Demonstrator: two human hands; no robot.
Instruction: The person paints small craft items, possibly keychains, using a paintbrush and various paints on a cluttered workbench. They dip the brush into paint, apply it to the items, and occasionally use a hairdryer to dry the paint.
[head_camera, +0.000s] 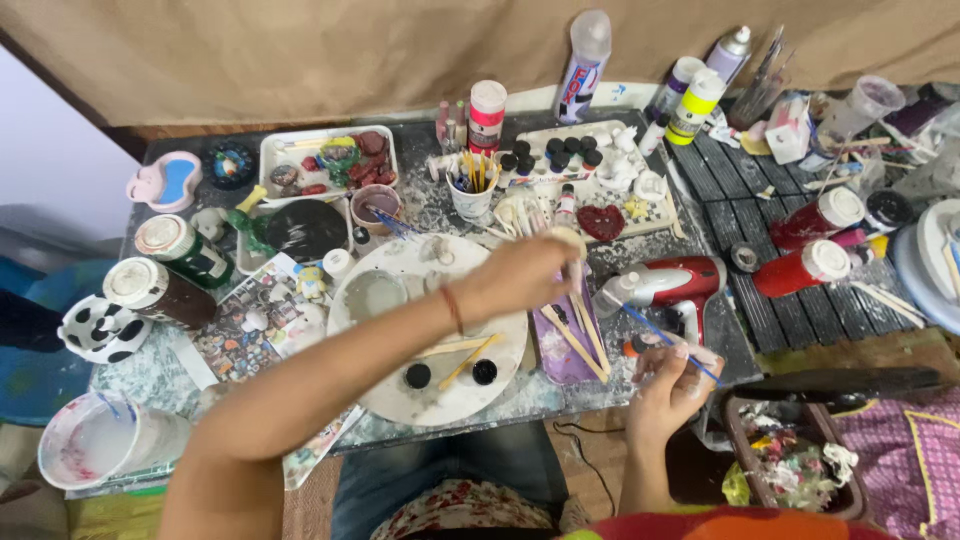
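Seen from the head camera, we look down on a crowded craft table (560, 395). The left hand (520, 275) reaches forward across the table, its fingers closed on a small pale round piece (568, 240), which it holds above the purple tray (565, 355). The right hand (668, 385) sits nearer the body at the table's front edge, fingers pinched narrowly around a thin blue paintbrush (665, 338); the brush slants up and to the left, its tip pointing toward the tray. We cannot tell whether the tip touches anything.

Several wooden sticks (580, 335) lie in the purple tray. Just left of it rests a round white plate (440, 395), smeared with grey, carrying two black caps (450, 374) and more sticks. A red hair dryer (670, 285) lies just right of the tray, between it and two red paint bottles (810, 245) on the dark slatted surface. Behind the left hand stands a white cup of sticks (470, 195); beyond it, a white tray of small black-lidded pots (560, 155). At the left edge stand two jars (165, 265) and a plastic tub (85, 440).
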